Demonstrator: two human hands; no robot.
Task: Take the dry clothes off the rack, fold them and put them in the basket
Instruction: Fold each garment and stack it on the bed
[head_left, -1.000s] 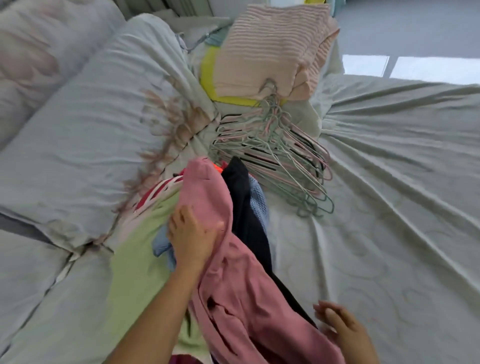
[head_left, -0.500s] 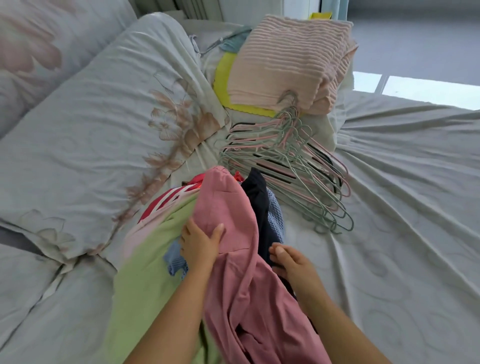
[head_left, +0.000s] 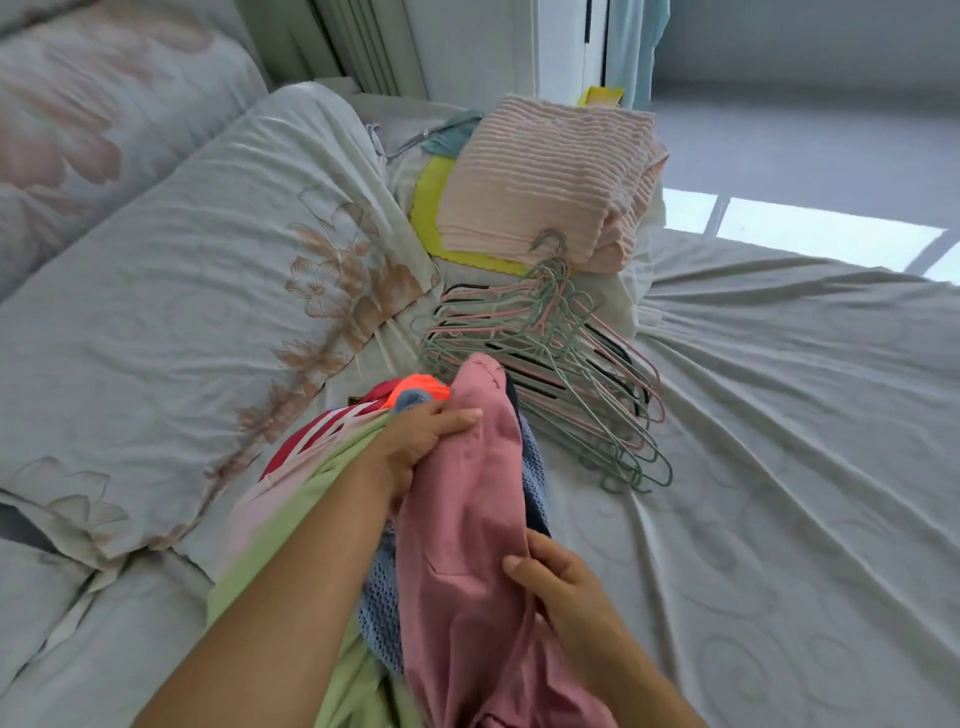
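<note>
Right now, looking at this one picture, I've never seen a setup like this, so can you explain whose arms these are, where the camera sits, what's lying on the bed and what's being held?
There is no machine here. These are a person's two bare arms, filmed by a wide-angle camera worn on the head and looking forward and down, which is why the arms come in from the bottom edge. The left hand grips a pink garment near its top, and the right hand pinches the same garment lower down. Under it lies a pile of other clothes, among them a light green piece and a blue knit one. Beyond the pile, a bunch of empty hangers lies on the bed sheet. A folded striped pink cloth sits behind them, and a pillow lies to the left. No basket is in view.
</note>
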